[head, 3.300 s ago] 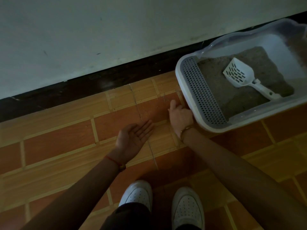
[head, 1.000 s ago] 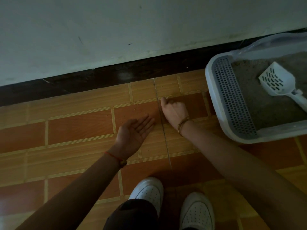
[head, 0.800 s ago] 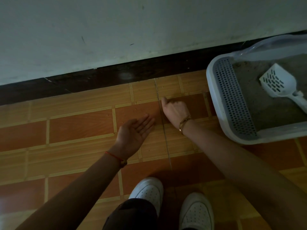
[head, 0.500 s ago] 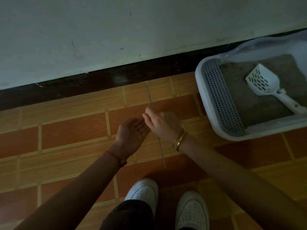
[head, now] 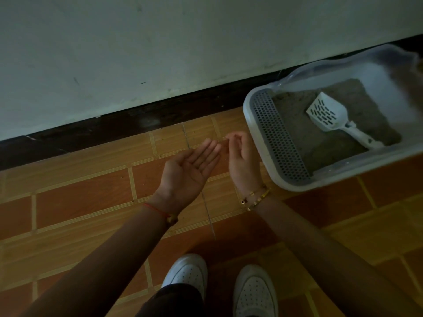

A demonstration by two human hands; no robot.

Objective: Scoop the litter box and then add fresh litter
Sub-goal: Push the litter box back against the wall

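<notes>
A white litter box with a grey perforated step stands on the tiled floor at the right, against the wall. Grey litter fills it, and a white slotted scoop lies on the litter with its handle pointing right. My left hand is held palm up over the tiles, fingers straight, left of the box. My right hand hovers beside it, close to the box's left rim, with curled fingers and thumb and forefinger tips together. Anything pinched there is too small to see.
A pale wall with a dark skirting board runs along the back. My two white shoes stand on the orange-brown floor tiles below my hands. No litter bag shows.
My right hand lifted off the floor tiles, passed over my left palm, then drew back right toward the box. The left palm stayed up and rose a little. The view shifted.
</notes>
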